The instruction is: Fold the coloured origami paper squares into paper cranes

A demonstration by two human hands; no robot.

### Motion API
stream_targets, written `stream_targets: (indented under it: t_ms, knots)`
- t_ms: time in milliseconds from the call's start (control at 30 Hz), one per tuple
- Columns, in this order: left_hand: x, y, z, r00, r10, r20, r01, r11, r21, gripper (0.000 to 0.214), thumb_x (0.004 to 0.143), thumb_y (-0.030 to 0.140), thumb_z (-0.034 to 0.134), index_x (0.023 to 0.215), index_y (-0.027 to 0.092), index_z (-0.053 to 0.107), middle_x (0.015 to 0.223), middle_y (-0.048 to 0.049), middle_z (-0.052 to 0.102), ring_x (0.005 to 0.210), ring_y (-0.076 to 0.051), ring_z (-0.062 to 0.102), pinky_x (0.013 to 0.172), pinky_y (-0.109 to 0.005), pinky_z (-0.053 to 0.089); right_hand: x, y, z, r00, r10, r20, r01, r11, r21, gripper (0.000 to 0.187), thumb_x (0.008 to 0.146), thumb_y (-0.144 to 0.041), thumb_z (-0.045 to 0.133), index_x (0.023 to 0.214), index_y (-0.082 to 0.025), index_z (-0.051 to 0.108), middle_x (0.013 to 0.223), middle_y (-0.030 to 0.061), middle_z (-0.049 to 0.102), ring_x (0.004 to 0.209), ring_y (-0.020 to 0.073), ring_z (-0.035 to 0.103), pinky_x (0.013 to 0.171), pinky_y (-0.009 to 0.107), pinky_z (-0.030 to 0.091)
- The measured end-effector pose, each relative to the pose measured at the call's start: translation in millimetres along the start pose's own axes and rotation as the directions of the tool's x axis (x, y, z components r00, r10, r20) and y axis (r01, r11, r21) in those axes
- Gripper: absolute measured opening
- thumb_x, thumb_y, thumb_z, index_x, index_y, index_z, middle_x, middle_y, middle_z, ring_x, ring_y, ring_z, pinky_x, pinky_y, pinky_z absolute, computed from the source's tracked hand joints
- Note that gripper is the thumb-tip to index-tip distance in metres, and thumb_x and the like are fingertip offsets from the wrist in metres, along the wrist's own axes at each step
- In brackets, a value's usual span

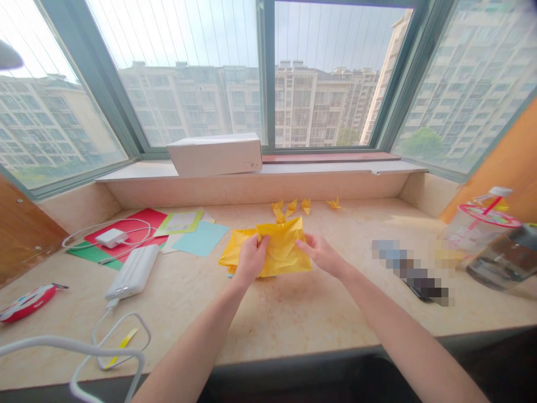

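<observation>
Indoors, both hands' fingers [255, 243] grip yellow paper [281, 246] on a marble windowsill [268, 319].

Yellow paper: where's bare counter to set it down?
Bare stone counter lies in front of the yellow paper, between the white power bank and the right forearm, and behind it, below the folded yellow cranes. Coloured sheets crowd the left; a plastic cup crowds the far right.

An apartment home is shown, its 4-pane bay window [268, 73] looking out on residential tower blocks [323, 106]. A wide marble sill [268, 319] is laid with coloured paper sheets [201, 238], a phone charger [111, 238] and a drinks tumbler [478, 229].
</observation>
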State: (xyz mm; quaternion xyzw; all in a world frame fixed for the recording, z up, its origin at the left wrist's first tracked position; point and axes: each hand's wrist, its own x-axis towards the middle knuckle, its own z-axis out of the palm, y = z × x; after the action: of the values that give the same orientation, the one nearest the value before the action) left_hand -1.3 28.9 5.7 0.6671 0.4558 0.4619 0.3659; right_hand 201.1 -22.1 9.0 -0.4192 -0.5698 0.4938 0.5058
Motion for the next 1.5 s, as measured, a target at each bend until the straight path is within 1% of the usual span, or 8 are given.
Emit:
stream_targets:
  t_ms: [167,400,800,1033,1167,1267,1367,1500]
  knots:
    - [-2.9,5.8,3.7,0.990,0.139,-0.008,-0.137,0.981,0.137,0.040,0.088,0.041,0.048,0.057,0.019,0.039,0.056,0.0044,0.041,0.055,-0.010,0.034,0.052,-0.023,0.025,6.1,7.9,-0.2,0.986,0.049,-0.161,-0.041,0.998,0.052,0.050,0.077,-0.063,0.064,0.085,-0.015,0.071,0.082,0.0097,0.075,0.076,0.0278,0.071,0.069,0.036,0.056]
    - [-1.2,6.0,-3.0,0.994,0.101,-0.040,-0.092,0.980,0.177,0.052,0.092,0.053,0.038,0.053,0.021,0.025,0.050,0.0053,0.026,0.048,-0.009,0.024,0.048,-0.026,0.017,8.9,11.9,0.7,0.936,-0.099,-0.338,0.041,0.984,-0.173,0.047,0.081,-0.060,0.058,0.075,-0.014,0.067,0.064,0.0048,0.069,0.055,0.0186,0.062,0.045,0.024,0.043]
    - [-12.3,17.4,8.5,0.986,0.163,0.046,-0.170,0.956,0.239,0.056,0.089,0.059,0.035,0.051,0.021,0.018,0.050,0.0051,0.019,0.047,-0.008,0.018,0.047,-0.026,0.012,9.7,9.7,-4.3,0.884,-0.047,-0.465,0.110,0.988,0.110,0.042,0.078,-0.054,0.064,0.057,-0.018,0.058,0.053,0.0008,0.062,0.046,0.0152,0.055,0.047,0.026,0.043]
    - [13.8,7.6,-59.8,0.991,-0.128,0.027,0.096,0.854,0.511,0.061,0.085,0.068,0.029,0.048,0.020,0.035,0.046,0.0026,0.035,0.042,-0.010,0.033,0.043,-0.024,0.020,14.2,13.7,-7.0,0.896,-0.099,-0.433,0.091,0.995,-0.040,0.051,0.080,-0.066,0.058,0.077,-0.015,0.065,0.048,-0.0005,0.060,0.038,0.0124,0.052,0.041,0.023,0.041]
    - [27.7,2.9,-101.2,0.986,-0.151,-0.071,0.161,0.745,0.647,0.054,0.083,0.059,0.046,0.047,0.019,0.046,0.046,-0.0006,0.044,0.050,-0.016,0.049,0.048,-0.025,0.031,11.1,13.8,-4.9,0.912,-0.147,-0.384,0.078,0.979,-0.190,0.055,0.083,-0.067,0.051,0.076,-0.014,0.065,0.050,0.0018,0.062,0.038,0.0131,0.053,0.041,0.023,0.041]
    - [25.0,10.4,-101.8,0.989,-0.061,-0.136,0.143,0.650,0.746,0.034,0.084,0.044,0.054,0.067,0.015,0.061,0.068,-0.0087,0.062,0.080,-0.026,0.062,0.065,-0.029,0.044,6.9,14.2,-1.7,0.929,-0.177,-0.325,0.075,0.950,-0.304,0.055,0.087,-0.065,0.047,0.076,-0.015,0.066,0.052,0.0029,0.063,0.040,0.0140,0.056,0.042,0.024,0.042]
    - [16.2,17.3,-80.0,0.988,0.125,0.094,-0.140,0.443,0.885,0.032,0.094,0.030,0.038,0.095,0.012,0.065,0.099,-0.0168,0.065,0.102,-0.029,0.061,0.085,-0.037,0.047,4.6,15.4,-0.7,0.932,-0.198,-0.303,0.072,0.922,-0.381,0.054,0.089,-0.063,0.044,0.077,-0.016,0.066,0.053,0.0032,0.064,0.042,0.0148,0.057,0.043,0.024,0.042]
    - [11.6,7.8,-45.0,0.933,0.078,0.351,-0.350,0.426,0.834,0.029,0.093,0.032,0.045,0.091,0.016,0.069,0.101,-0.0127,0.068,0.103,-0.025,0.063,0.095,-0.034,0.046,4.4,17.5,-2.0,0.936,-0.206,-0.286,0.060,0.893,-0.447,0.052,0.091,-0.061,0.042,0.078,-0.017,0.066,0.054,0.0031,0.064,0.043,0.0155,0.058,0.045,0.024,0.042]
